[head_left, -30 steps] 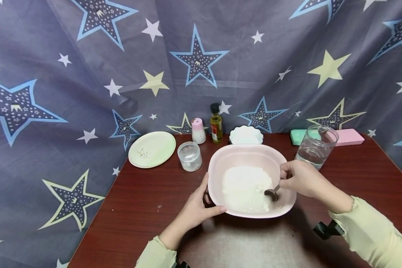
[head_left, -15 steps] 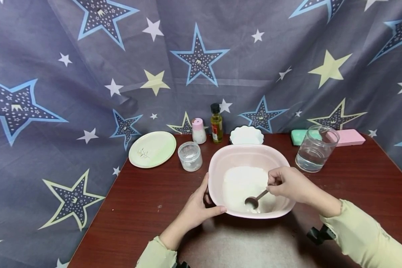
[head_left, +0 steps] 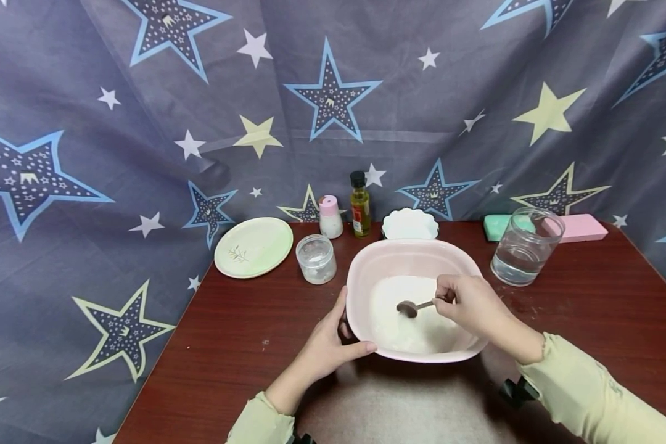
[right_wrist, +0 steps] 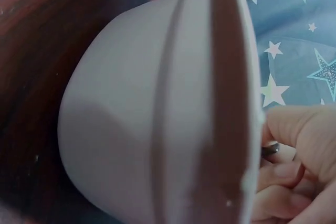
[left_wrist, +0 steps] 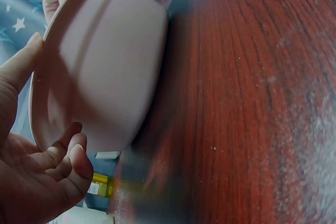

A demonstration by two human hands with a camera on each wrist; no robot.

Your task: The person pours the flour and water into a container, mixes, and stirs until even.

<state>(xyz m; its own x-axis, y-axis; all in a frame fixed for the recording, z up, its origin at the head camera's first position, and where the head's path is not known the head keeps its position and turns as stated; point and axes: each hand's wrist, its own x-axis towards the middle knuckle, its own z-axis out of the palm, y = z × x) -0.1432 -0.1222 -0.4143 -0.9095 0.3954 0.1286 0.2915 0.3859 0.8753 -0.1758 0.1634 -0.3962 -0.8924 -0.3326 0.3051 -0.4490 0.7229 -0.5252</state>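
Observation:
A pale pink basin (head_left: 411, 262) stands on the table, a white powdery or milky mass (head_left: 391, 295) lying in its bottom. My left hand (head_left: 324, 348) holds the basin's near left corner, thumb on the rim and fingers bent against the outer wall (left_wrist: 115, 61) in the left wrist view. Over the basin, my right hand (head_left: 468, 305) pinches the handle of a dark brown spoon (head_left: 407, 309), whose bowl is at the white mass. From the right wrist, the basin wall (right_wrist: 115, 108) hides most of the spoon; only the handle end (right_wrist: 270, 149) shows between the fingers.
Behind the basin stand a plate (head_left: 253, 248), a clear jar (head_left: 316, 260), a pink-capped shaker (head_left: 330, 217), an oil bottle (head_left: 359, 205) and a white scalloped dish (head_left: 410, 224). To the right are a glass of water (head_left: 524, 250) and green and pink blocks (head_left: 584, 228).
My right hand has moved the spoon leftward through the basin, first along the near side, then a little away from me. The left hand and basin have stayed put.

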